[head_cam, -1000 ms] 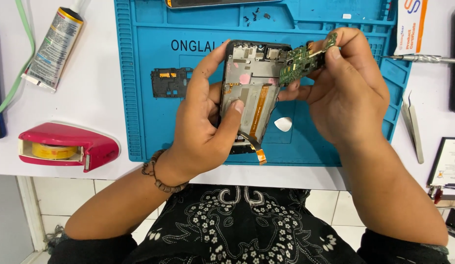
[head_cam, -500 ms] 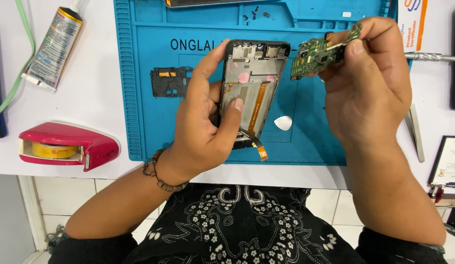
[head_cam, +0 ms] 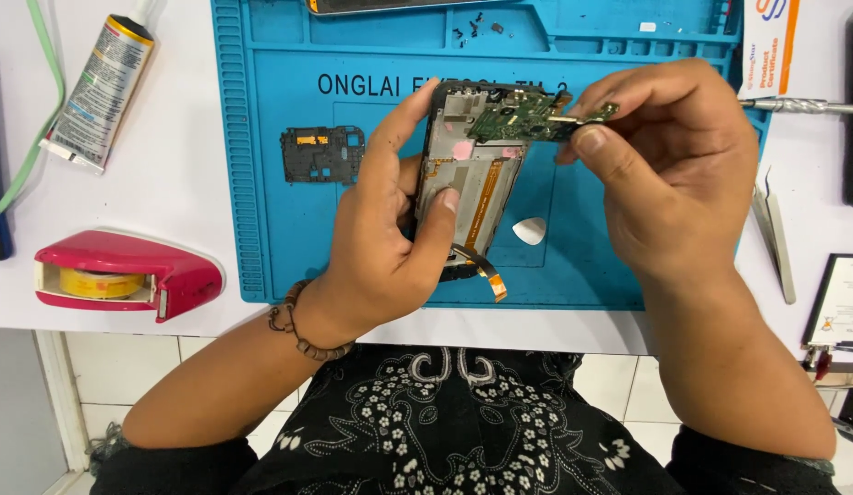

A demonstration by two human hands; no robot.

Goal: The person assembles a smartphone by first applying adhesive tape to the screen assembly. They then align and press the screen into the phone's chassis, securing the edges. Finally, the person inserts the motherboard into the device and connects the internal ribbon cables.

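the left hand (head_cam: 381, 247) is wrapped around an opened phone frame (head_cam: 468, 188), thumb pressed on its inner face and fingers curled along its left edge, so the grip is closed firmly on the frame. the frame is held upright over the middle of the blue work mat (head_cam: 262, 183), its orange flex cable (head_cam: 486, 275) hanging loose from the near end.

the right hand (head_cam: 674, 174) pinches a small green circuit board (head_cam: 527, 121) between thumb and fingers, closed on the board's right end. the board lies across the far end of the frame, tilted a little; whether it touches the frame or sits just above it cannot be told.

on the mat, left of the frame, lies a dark plastic cover plate (head_cam: 322, 153). a white triangular pick (head_cam: 529, 231) rests on the mat just right of the frame, below the right hand. a few tiny dark screws (head_cam: 472, 26) sit in the mat's far tray.

on the white table (head_cam: 161, 197) to the left stand a pink tape dispenser (head_cam: 124, 275) with a yellow roll, near the edge, and a glue tube (head_cam: 101, 92) lying farther away. to the right, a pair of tweezers (head_cam: 775, 234) lies beside the mat, and a metal tool shaft (head_cam: 802, 106) points in from the right edge. a beaded bracelet (head_cam: 303, 335) circles the left wrist.
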